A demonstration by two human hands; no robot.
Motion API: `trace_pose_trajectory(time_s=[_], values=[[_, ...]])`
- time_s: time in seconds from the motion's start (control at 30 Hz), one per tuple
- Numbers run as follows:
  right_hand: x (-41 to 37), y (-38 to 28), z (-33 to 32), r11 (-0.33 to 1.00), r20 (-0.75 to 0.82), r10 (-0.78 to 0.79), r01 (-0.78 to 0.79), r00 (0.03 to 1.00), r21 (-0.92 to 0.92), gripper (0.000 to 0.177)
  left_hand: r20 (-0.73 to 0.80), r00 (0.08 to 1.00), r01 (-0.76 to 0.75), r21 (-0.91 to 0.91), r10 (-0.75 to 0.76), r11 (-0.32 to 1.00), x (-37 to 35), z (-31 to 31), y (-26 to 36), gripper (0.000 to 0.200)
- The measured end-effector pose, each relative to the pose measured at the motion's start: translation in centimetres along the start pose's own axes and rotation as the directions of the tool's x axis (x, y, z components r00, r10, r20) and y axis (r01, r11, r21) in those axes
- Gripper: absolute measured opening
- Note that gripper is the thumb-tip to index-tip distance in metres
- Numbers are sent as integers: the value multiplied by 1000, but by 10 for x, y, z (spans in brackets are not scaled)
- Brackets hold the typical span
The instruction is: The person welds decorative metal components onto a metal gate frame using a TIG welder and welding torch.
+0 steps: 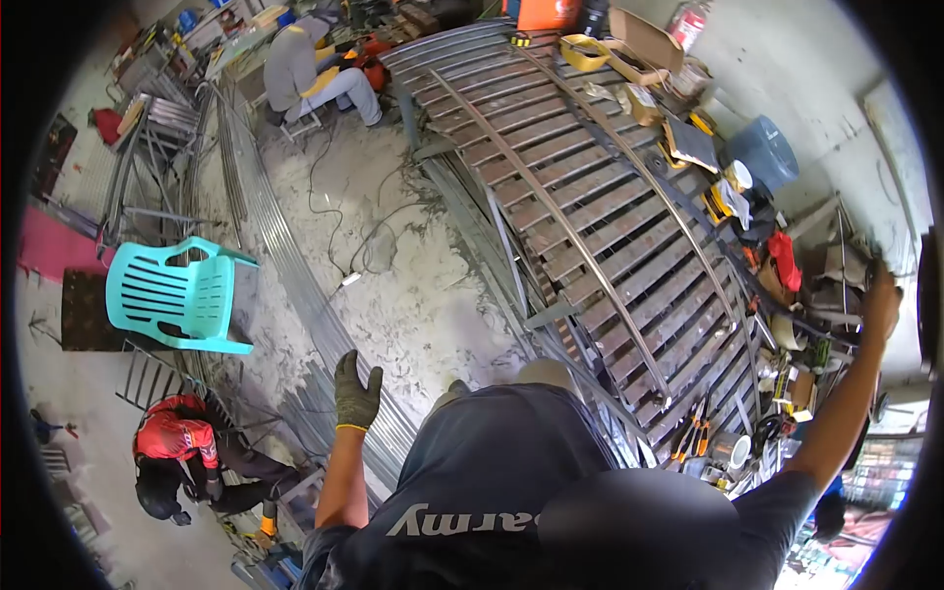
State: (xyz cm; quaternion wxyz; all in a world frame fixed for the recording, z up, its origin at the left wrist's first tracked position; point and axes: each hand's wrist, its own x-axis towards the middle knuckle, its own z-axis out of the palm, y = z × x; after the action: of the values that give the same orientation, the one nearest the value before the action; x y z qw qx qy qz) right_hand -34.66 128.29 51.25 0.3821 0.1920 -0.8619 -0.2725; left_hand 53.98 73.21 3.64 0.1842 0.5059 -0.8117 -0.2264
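Note:
My left hand (356,391), in a dark work glove with a yellow cuff, is raised over the floor beside long metal profiles (295,251). Its fingers are stretched out, the thumb apart, and nothing is in it. My right hand (882,303) reaches far out to the right, close to the wall and the cluttered shelf side. It looks bare; its fingers are dim and partly hidden, so any grip cannot be made out. Between my arms stands a slatted metal workbench (590,236) with long square tubes (560,211) lying across it. Orange-handled pliers (693,433) rest at its near end.
A turquoise plastic chair (182,295) stands at left. One person in red (177,433) crouches at lower left; another in grey (305,74) sits at the back. A cable (344,246) lies on the floor. A blue bucket (762,152) and a yellow tray (584,53) line the bench's far side.

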Motion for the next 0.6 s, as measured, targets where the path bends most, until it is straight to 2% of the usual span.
trace_pose_trajectory(time_s=[0.07, 0.1, 0.13, 0.2, 0.23, 0.33, 0.4, 0.47, 0.5, 0.53, 0.6], values=[[77, 7, -39, 992, -182, -7, 29, 983, 119, 80, -26, 999, 32, -41, -33, 999, 22, -8, 5, 76], [111, -22, -75, 918, -395, -91, 230, 914, 322, 82, -30, 999, 30, -51, -31, 998, 35, -8, 9, 76], [136, -69, -128, 770, -598, -109, 448, 794, 455, 85, -30, 999, 19, -69, -21, 997, 49, -5, 11, 76], [171, -134, -188, 849, -634, -93, 394, 768, 353, 86, -32, 999, -3, -108, 0, 994, 79, 5, 17, 76], [180, -172, -215, 875, -517, -62, 296, 853, 383, 86, -19, 1000, -9, -127, 6, 992, 95, 9, 23, 76], [198, -294, -267, 896, -456, -126, 298, 881, 329, 91, 27, 996, -83, -124, 87, 989, 150, 20, 36, 78], [207, -372, -281, 931, -378, -177, 280, 909, 236, 95, 71, 985, -150, -91, 156, 985, 190, 22, 36, 81], [214, -445, -291, 907, -379, -188, 308, 906, 288, 97, 110, 980, -161, -31, 163, 986, 234, 16, 33, 83], [223, -475, -288, 912, -331, -200, 299, 922, 282, 95, 114, 980, -162, -6, 162, 987, 256, 13, 27, 84], [231, -504, -283, 907, -377, -215, 327, 901, 266, 92, 118, 985, -131, 26, 127, 991, 280, 7, 23, 84], [250, -551, -277, 891, -358, -206, 325, 911, 316, 91, 146, 988, -65, 87, 52, 994, 321, -6, 17, 84]])
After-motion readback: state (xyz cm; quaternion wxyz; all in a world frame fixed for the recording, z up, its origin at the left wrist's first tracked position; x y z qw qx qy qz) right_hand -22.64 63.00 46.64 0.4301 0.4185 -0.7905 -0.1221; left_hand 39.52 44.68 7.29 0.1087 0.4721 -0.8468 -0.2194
